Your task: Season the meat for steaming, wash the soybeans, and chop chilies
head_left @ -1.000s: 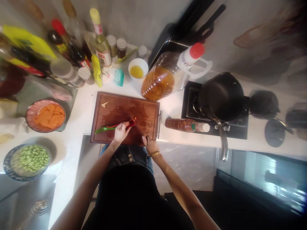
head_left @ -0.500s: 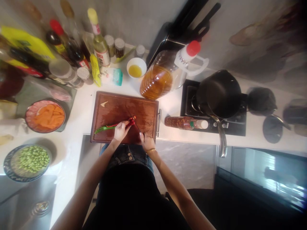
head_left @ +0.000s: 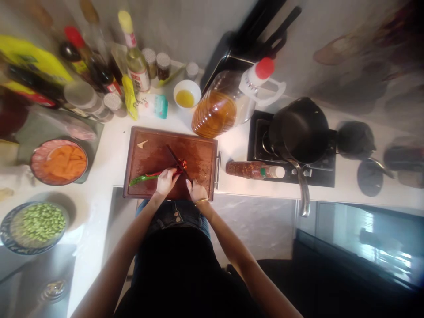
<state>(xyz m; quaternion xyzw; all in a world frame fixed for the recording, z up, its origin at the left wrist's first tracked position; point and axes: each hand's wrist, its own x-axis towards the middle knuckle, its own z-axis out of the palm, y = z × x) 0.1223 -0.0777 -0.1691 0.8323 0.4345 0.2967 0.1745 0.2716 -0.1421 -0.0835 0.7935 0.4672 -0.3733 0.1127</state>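
Note:
A brown wooden cutting board lies on the counter in front of me. On it, my left hand is closed on a red chili pepper, its fingertips close to the knife blade. My right hand grips the handle of a dark-bladed knife, which points up and to the left across the board. Cut red pieces lie just right of the blade. A green chili pepper rests left of my left hand. A small pale scrap sits near the board's upper left corner.
Behind the board stand a bowl of yellow liquid and a large oil jug. To the right are a bottle of flakes and a pot on the stove. Plates of orange slices and green beans stand left.
The knife blade has swung leftward and shows more of its side. My right hand has shifted slightly left. My left hand keeps its hold on the red chili pepper.

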